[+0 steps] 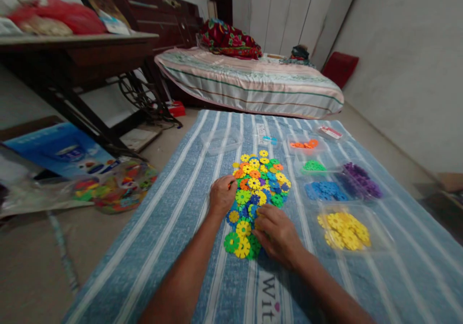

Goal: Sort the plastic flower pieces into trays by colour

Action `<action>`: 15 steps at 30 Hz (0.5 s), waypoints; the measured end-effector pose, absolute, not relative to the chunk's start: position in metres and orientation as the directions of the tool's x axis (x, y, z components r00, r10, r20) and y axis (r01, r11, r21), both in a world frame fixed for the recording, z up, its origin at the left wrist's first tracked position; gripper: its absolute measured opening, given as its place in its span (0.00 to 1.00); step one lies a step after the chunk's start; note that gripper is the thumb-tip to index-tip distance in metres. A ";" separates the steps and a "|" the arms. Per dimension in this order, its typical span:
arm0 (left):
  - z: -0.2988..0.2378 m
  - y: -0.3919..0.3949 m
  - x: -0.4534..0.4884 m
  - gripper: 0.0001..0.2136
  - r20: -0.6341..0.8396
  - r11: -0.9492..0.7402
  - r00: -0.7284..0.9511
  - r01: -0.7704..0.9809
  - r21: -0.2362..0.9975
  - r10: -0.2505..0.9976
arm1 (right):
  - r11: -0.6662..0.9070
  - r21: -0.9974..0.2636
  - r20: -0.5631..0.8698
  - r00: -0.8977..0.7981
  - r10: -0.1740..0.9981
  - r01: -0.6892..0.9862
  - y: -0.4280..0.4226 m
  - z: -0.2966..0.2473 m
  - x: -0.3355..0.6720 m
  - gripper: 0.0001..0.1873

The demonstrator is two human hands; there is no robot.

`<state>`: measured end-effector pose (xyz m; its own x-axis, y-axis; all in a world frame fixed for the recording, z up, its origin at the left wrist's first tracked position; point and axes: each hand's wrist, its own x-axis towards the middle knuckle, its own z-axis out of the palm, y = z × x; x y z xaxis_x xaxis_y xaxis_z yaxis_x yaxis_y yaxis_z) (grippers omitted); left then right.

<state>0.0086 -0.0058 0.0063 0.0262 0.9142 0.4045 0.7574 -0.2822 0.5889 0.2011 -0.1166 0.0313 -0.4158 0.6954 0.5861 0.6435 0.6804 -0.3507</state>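
Note:
A heap of plastic flower-shaped building discs [254, 183], yellow, green, orange, blue and purple, lies on a blue striped cloth. At the heap's left edge is my left hand [223, 196], its fingers curled closed; a small dark and orange bit shows at the fingertips, too little to name. My right hand [278, 233] reaches over the lower right of the heap, thumb and fingers pinched round a disc that they mostly hide. Near that hand lie a yellow disc [243, 228] and a green disc [231, 242].
To the right, clear trays hold yellow discs [345, 230], blue discs [326, 191], purple discs [361, 180], green discs [314, 165] and orange discs [305, 144]. Behind the heap stand a clear box [221, 141] and a tray with light blue discs [269, 140]. A bed [249, 80] is beyond.

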 end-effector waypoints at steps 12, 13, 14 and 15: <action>0.006 -0.006 0.010 0.09 0.402 -0.268 0.014 0.768 0.582 0.915 | 0.667 -0.323 0.439 -0.518 0.734 0.672 -0.144 0.017 0.172 0.20; 0.006 -0.006 0.010 0.09 0.404 -0.270 0.016 0.769 0.579 0.914 | 0.671 -0.321 0.448 -0.517 0.729 0.669 -0.143 0.016 0.173 0.20; 0.006 -0.006 0.010 0.09 0.407 -0.271 0.017 0.771 0.576 0.913 | 0.676 -0.320 0.459 -0.515 0.724 0.664 -0.143 0.015 0.173 0.19; 0.006 -0.006 0.010 0.09 0.409 -0.273 0.020 0.773 0.572 0.912 | 0.680 -0.318 0.473 -0.512 0.718 0.660 -0.143 0.014 0.174 0.18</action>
<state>0.0099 -0.0058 0.0058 0.0198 0.9125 0.4086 0.7734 -0.2730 0.5722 0.1740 -0.1431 0.0145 -0.5116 0.7175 0.4726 0.6605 0.6803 -0.3178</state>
